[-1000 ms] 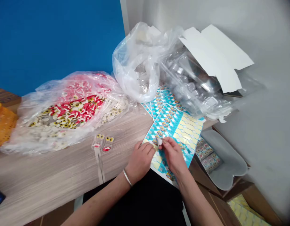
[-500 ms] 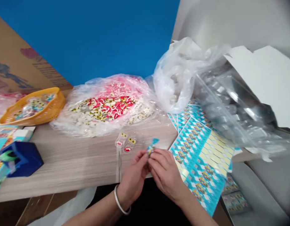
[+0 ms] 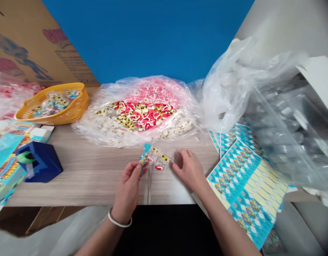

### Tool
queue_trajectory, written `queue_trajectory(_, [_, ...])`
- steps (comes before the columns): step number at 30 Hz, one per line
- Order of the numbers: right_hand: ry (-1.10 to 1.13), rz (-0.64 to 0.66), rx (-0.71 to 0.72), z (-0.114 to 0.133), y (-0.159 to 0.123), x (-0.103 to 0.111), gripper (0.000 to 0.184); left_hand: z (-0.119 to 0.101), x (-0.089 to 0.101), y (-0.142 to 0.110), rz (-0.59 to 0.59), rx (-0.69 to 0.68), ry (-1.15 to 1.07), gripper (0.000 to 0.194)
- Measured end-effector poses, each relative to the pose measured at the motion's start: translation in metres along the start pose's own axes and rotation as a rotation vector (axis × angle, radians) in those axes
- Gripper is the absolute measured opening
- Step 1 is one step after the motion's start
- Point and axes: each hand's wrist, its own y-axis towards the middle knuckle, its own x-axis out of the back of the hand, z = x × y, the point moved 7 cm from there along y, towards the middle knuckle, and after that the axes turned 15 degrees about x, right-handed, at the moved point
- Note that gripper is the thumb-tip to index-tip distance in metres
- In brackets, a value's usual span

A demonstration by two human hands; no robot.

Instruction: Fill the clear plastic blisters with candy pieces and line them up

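My left hand (image 3: 128, 188) pinches a small blue-and-yellow printed label piece (image 3: 144, 157) between its fingers. The piece stands just left of a transparent plastic blister pack (image 3: 160, 159) holding yellow-and-red candy eyes and mouths, which lies on the wooden tabletop (image 3: 86, 181). My right hand (image 3: 189, 170) sits just right of the pack, its fingertips at the pack's transparent edge. I cannot tell whether those fingers grip anything. A stack of printed blue-and-yellow label sheets (image 3: 246, 181) lies to the right of my right hand.
A large plastic bag of candy pieces (image 3: 134, 113) lies behind my hands. An orange basket (image 3: 52, 105) and a blue tape dispenser (image 3: 38, 161) stand left. Bagged transparent plastic trays (image 3: 291, 124) fill the right side. A cardboard box (image 3: 33, 42) stands back left.
The label piece is now off the sheet and held by my left hand alone. My right hand has moved to the blister pack. The view has turned left.
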Motion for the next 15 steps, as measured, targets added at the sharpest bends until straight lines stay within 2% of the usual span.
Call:
queue_trajectory(4, [0.206, -0.102, -0.142, 0.001, -0.022, -0.003, 0.038, 0.016, -0.009, 0.006, 0.022, -0.052, 0.167, 0.021])
queue_trajectory(9, [0.281, -0.154, -0.228, -0.007, -0.044, -0.007, 0.039, 0.035, -0.026, -0.002, 0.110, -0.013, 0.252, 0.021])
queue_trajectory(11, [0.286, -0.156, -0.243, -0.011, -0.049, -0.006, 0.041, 0.037, -0.029, -0.008, 0.124, -0.011, 0.270, 0.021])
queue_trajectory(15, [0.247, -0.169, -0.255, -0.014, -0.055, 0.000, 0.044, 0.032, -0.027, -0.013, 0.079, -0.079, 0.291, 0.019])
